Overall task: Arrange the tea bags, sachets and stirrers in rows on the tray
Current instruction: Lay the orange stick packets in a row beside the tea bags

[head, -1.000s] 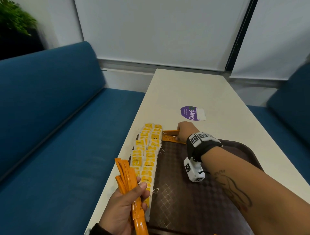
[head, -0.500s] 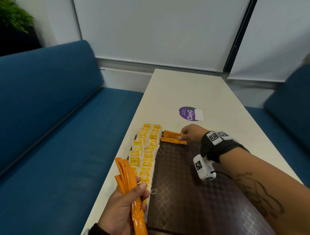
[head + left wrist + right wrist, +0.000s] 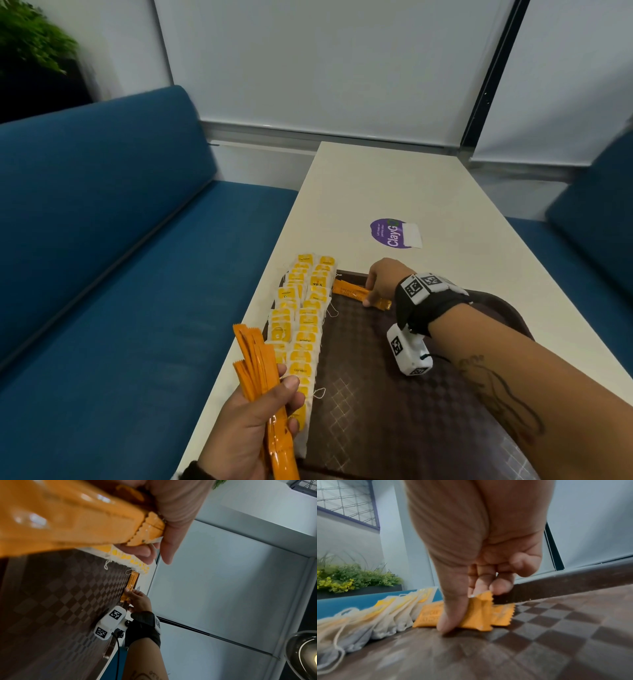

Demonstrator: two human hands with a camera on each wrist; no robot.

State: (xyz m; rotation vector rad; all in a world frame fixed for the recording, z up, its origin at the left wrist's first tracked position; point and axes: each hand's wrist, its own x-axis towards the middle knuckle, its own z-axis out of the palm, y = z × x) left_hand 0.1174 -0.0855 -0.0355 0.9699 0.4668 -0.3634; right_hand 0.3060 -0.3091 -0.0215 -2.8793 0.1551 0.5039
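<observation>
Reaching R hand (image 3: 383, 278), fingertip grip on sachet (image 3: 356, 293), far tray (image 3: 411, 411) edge.

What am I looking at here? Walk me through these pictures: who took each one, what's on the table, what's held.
No machine here: a person works with bare hands and wears three cameras. The head view looks down from the forehead; the other two sit on the wrists and look along the fingers.

A brown tray lies on a white table. Tea bags lie in two rows along the tray's left edge.

The left hand grips a bundle of orange sachets. The right hand pinches one orange sachet against the tray's far end, beside another already lying there. The white blocks with black squares are the wrist camera.
</observation>
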